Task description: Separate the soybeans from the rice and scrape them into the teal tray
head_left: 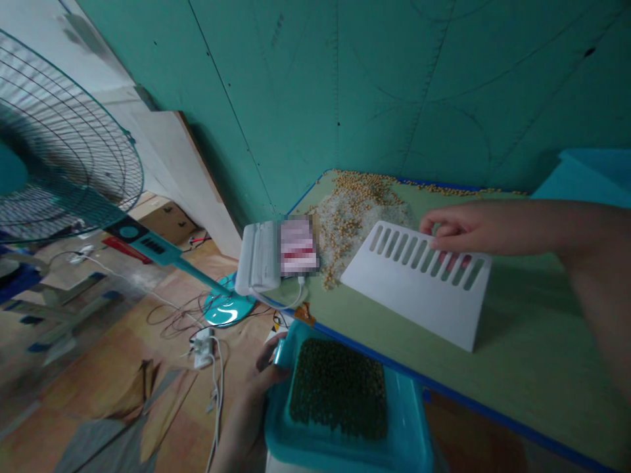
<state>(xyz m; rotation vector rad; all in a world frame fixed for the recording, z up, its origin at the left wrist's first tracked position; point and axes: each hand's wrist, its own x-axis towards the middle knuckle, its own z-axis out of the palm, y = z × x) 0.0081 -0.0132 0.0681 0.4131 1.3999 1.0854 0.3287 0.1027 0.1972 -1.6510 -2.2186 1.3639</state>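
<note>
My right hand (451, 228) grips the top edge of a white slotted scraper board (419, 292), fingers showing through its slots; the board stands tilted on a green table (517, 341). Beside its left end lies a pile of yellow beans mixed with white grains (352, 210). My left hand (269, 371) holds the left rim of a teal tray (409, 427) below the table's front edge. The tray carries a layer of dark green beans (340, 387).
A white device with a cable (261, 256) sits at the table's left corner. A teal standing fan (59, 157) stands at left, its base (224, 305) on the floor among cables and a power strip (203, 347). Teal wall behind.
</note>
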